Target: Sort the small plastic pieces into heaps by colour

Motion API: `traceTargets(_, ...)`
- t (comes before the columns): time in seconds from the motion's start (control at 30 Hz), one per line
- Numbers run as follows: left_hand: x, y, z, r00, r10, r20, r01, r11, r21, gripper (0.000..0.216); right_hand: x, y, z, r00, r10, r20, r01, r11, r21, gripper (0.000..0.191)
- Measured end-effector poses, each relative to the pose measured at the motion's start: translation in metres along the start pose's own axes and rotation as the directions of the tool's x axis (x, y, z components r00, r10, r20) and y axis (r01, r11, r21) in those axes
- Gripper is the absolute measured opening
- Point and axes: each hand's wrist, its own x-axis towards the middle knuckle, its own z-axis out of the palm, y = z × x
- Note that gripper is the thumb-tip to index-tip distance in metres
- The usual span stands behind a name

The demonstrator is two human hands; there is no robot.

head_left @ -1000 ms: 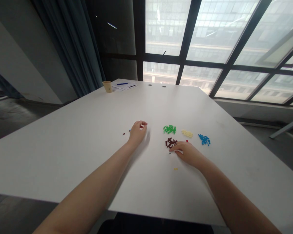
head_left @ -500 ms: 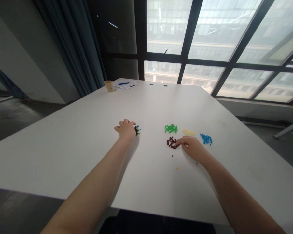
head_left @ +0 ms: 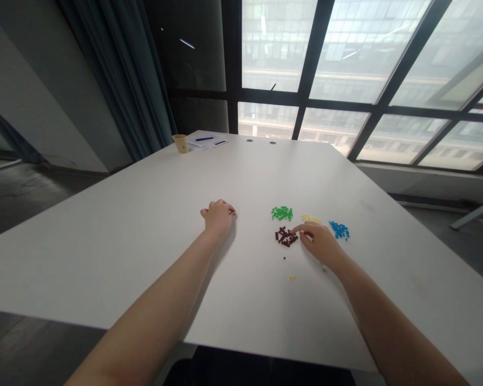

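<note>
My left hand (head_left: 218, 219) rests on the white table with its fingers curled and pointing right. It hides the small mixed-colour bricks that showed at its edge a moment ago. My right hand (head_left: 316, 237) lies over the right side of a pile of dark brown bricks (head_left: 285, 236). Its index finger reaches to the pile, with a gap between that finger and the thumb; no brick shows between them. Just behind this hand is a pale yellow pile (head_left: 310, 219), partly covered. Green bricks (head_left: 282, 213) lie beyond the brown ones, and blue bricks (head_left: 339, 230) are to the right.
On the white table (head_left: 153, 257), a lone dark piece (head_left: 284, 258) and a few yellow pieces (head_left: 292, 278) lie nearer to me. A paper cup (head_left: 181, 143) stands at the far left beside papers (head_left: 201, 143) with a blue pen (head_left: 204, 139) on them.
My left hand has slid to the right and now covers the mixed-colour bricks. My right index finger has shifted slightly up at the brown pile, its thumb farther apart.
</note>
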Motion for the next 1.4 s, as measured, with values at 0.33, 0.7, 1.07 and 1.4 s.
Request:
traceTargets(0.33,-0.035,0.055,-0.008,0.912,0.403,0.069,-0.209,0.604,-0.769,0.008,0.000,-0.013,-0.001,0.990,-0.079,-0.120,0.080,0.997,0.002,0.029)
traceTargets(0.7,-0.044,0.059,-0.005,0.856,0.500,0.131,-0.211,0.569,-0.795,0.004,-0.008,-0.040,0.013,0.945,-0.197,-0.260,0.213,0.976,0.036,0.015)
traceTargets(1.07,-0.038,0.054,-0.001,0.912,0.342,0.228,-0.130,0.767,-0.628,0.013,0.000,-0.021,0.003,0.963,-0.150,-0.223,0.129,0.986,-0.105,0.017)
traceTargets(1.4,-0.002,0.004,0.004,0.997,-0.016,0.078,0.003,0.987,0.158,0.026,-0.017,0.108,-0.083,0.643,0.658,-0.391,-0.766,0.552,-0.330,0.023)
